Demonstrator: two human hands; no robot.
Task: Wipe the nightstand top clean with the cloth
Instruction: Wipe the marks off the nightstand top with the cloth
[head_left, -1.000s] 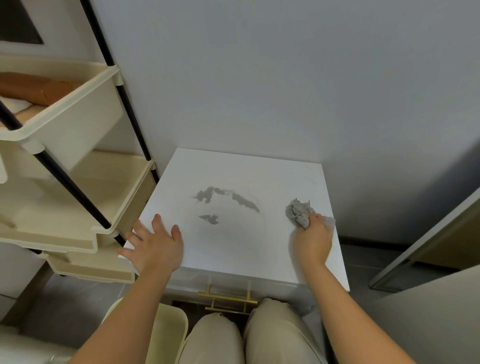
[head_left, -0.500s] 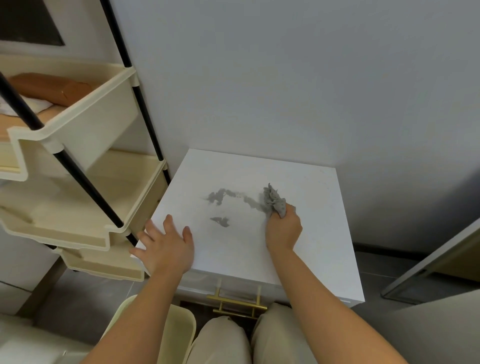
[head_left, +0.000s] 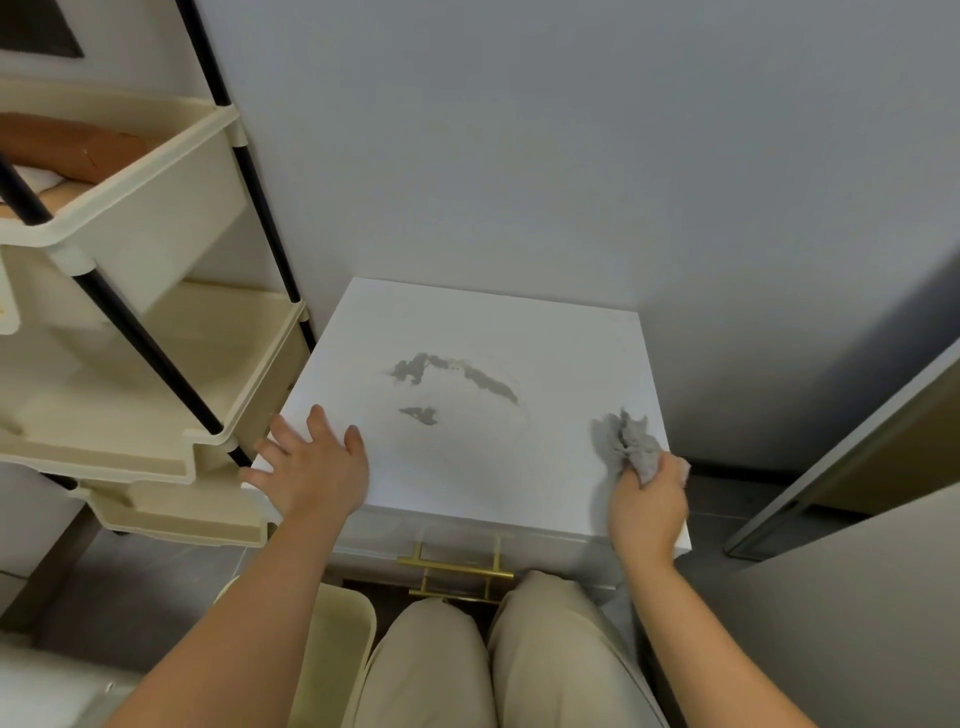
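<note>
Cloth (head_left: 631, 444), grey and crumpled, sat bunched in the clenched right hand (head_left: 647, 512) at the near right edge of the white nightstand top (head_left: 561, 358). The left hand (head_left: 314, 467) lay released, flat and fingers spread, on the near left corner, bracing the worktop. Dark smears (head_left: 452, 371) and a smaller patch (head_left: 420, 414) remained at the centre, well apart from the cloth. A good stroke would likely press the cloth flat and sweep left across both marks.

Plain grey wall (head_left: 571, 156), dark tiled floor (head_left: 727, 499), cream tiered shelf rack (head_left: 156, 291) at left.
</note>
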